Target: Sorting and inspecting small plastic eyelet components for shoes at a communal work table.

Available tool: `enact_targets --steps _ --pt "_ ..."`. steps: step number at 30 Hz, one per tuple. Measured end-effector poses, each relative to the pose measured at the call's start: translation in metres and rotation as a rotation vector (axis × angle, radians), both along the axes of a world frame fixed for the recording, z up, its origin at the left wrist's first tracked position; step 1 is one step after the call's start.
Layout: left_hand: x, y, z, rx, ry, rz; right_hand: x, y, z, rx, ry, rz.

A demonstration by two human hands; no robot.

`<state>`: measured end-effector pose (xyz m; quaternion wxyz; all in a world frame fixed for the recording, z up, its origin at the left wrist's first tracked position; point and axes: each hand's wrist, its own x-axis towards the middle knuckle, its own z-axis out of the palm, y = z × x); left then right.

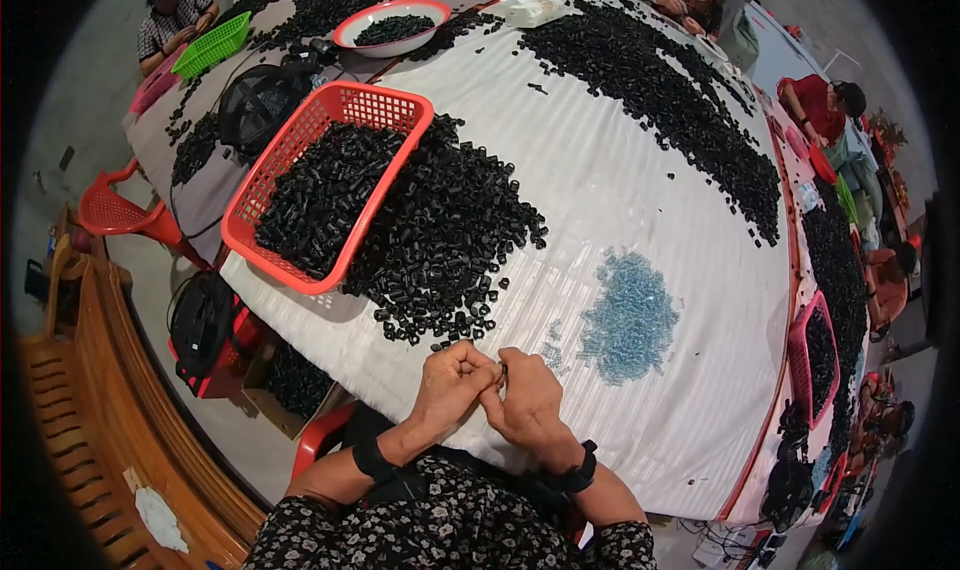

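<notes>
Pinched between the fingertips of both hands, one small black part (502, 371) is held just above the near edge of the white table (620, 180). The left hand (452, 383) is curled, with its fingers pressed together onto the part; the right hand (527, 402) meets it from the other side, fingers likewise bunched around the part. One black band is worn on each wrist, two in all.

Just beyond the hands, a large heap of black parts (450, 235) is spread on the table, too many to be counted. One red basket (325, 185), also filled with black parts, is tilted against that heap on its left. One patch of small clear blue pieces (630, 315) lies to the right of the hands, near but apart from them. A long band of black parts (660, 95) runs along the far right side of the table. One white bowl (392, 22) with a red rim and one green basket (212, 45) are seen at the far end. A second red basket (815, 355) sits at the right edge. Three other people are seated around the table.
</notes>
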<state>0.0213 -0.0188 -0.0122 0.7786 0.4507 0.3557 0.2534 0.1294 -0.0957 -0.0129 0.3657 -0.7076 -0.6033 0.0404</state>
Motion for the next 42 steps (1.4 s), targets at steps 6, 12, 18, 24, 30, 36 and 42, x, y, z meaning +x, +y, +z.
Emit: enact_targets --steps 6,12,18,24,30,36,42 --pt "-0.003 -0.006 -0.007 0.199 0.093 0.007 -0.001 0.002 -0.002 0.092 -0.224 0.068" --pt "0.003 -0.009 -0.008 0.312 0.138 0.021 -0.001 0.003 -0.013 0.144 -0.209 0.054" --pt "-0.002 -0.001 -0.003 0.305 0.177 -0.076 0.003 0.004 -0.006 0.158 -0.097 0.118" --pt "-0.005 0.008 0.004 0.100 -0.023 -0.113 0.037 0.007 0.024 0.016 0.155 0.213" --pt "-0.017 0.024 0.011 0.134 -0.074 -0.153 0.084 -0.002 0.014 0.061 -0.033 -0.226" --pt "-0.023 0.032 0.018 0.156 -0.032 -0.112 0.079 0.004 0.007 -0.025 -0.188 -0.195" --pt "-0.031 0.041 0.026 0.293 0.002 0.044 0.076 0.009 0.008 -0.149 -0.251 -0.053"
